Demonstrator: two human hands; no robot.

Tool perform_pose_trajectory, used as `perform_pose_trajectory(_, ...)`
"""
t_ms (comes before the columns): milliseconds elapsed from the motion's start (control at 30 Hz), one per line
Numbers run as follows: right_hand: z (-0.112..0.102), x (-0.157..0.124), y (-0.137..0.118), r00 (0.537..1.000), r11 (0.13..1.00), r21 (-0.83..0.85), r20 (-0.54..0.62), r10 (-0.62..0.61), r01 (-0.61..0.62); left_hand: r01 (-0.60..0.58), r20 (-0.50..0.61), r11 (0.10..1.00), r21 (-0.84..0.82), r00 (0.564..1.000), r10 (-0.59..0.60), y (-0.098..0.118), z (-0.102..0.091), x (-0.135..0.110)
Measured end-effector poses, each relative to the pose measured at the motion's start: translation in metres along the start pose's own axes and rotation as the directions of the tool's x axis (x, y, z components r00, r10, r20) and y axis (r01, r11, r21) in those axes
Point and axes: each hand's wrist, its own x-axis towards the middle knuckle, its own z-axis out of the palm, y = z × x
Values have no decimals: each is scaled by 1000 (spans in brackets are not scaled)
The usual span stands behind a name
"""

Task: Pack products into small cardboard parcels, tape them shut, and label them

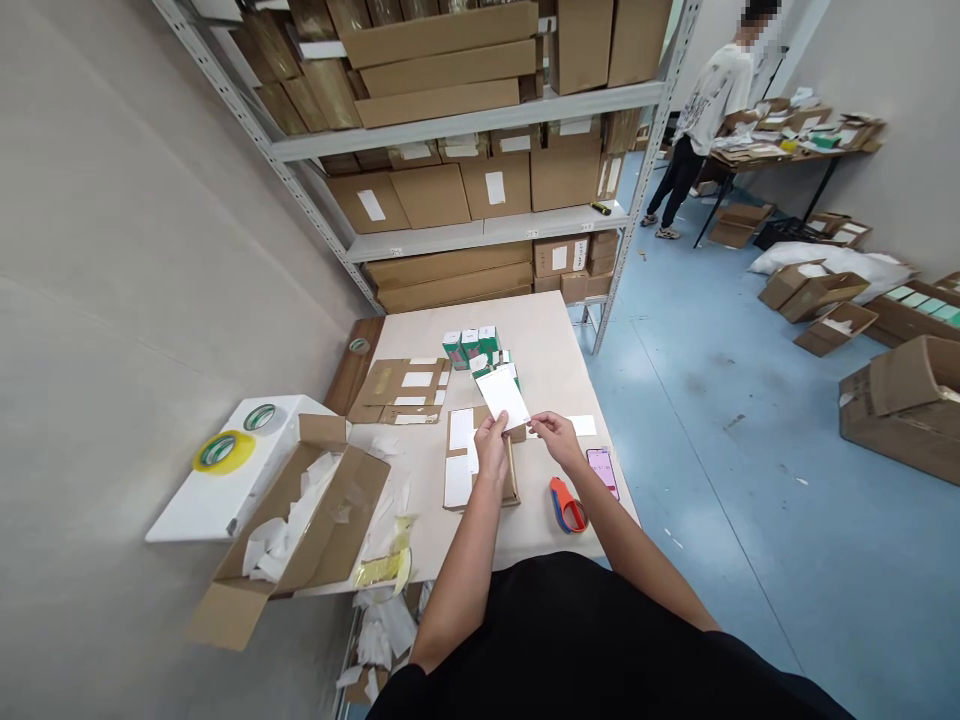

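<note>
A white rectangular label sheet (503, 398) is held up over the table, tilted. My left hand (493, 447) is closed on its lower edge, thumb on top. My right hand (556, 437) pinches at the sheet's lower right corner. Beneath my hands lies a flat cardboard box (457, 470) with white labels on it. Just beyond the sheet stand several small green-and-white boxes (471, 346), some partly hidden by it. Another white label (582, 426) lies to the right of my right hand. An orange-and-blue tape dispenser (568, 506) sits near my right forearm.
A phone (602, 472) lies at the table's right edge. Flattened cardboard (401, 388) is at the left. An open carton (300, 510) with white paper stands beside tape rolls (219, 452). Shelves (480, 232) with cartons rise behind. Another person (709, 105) stands far right.
</note>
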Motion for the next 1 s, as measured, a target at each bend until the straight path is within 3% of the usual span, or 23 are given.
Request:
perform_pose_trajectory(733,2,-1,-5,1000,1000,20,-3,9,-9,-3,-11,1000,8,1000,3,1,0,-4)
perform_pose_trajectory(867,3,-2,-5,1000,999,30,-5,-12,12,5,12,998,69,1000,-6,1,-1,-3)
perform_pose_trajectory(1000,2,-5,-10,1000,998,54,-9,-24,25,-106,-27,966,234,993,115,10,2,-8)
